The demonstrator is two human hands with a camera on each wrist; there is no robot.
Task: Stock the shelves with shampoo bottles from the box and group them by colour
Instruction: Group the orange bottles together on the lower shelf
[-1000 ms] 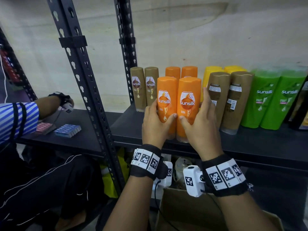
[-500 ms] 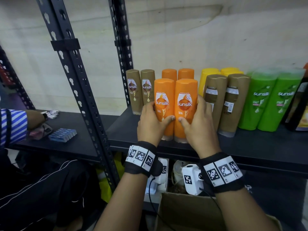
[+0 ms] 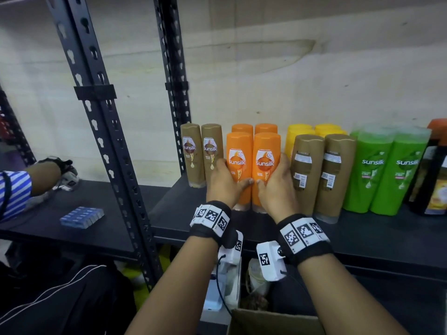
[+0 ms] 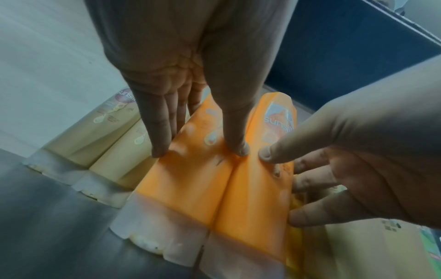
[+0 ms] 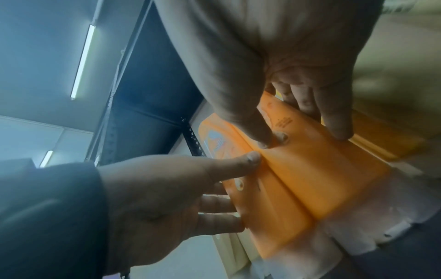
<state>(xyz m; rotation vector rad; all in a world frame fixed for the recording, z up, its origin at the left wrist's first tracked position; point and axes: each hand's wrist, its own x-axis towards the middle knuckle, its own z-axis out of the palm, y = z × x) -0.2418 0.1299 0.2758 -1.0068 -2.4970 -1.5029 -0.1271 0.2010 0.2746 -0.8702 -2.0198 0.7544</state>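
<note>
Two front orange bottles clasped between both hands on the black shelf

The left front orange bottle and right front orange bottle stand upright, touching, near the shelf front edge. The left hand grips the left one, thumb across its front; the right hand grips the right one likewise. Just behind the pair stand two more orange bottles. Beside the pair, two brown bottles stand by the rack post; on the other side come two back-turned brown bottles, yellow bottles, then green bottles. Below the pair sits a cardboard box.
</note>
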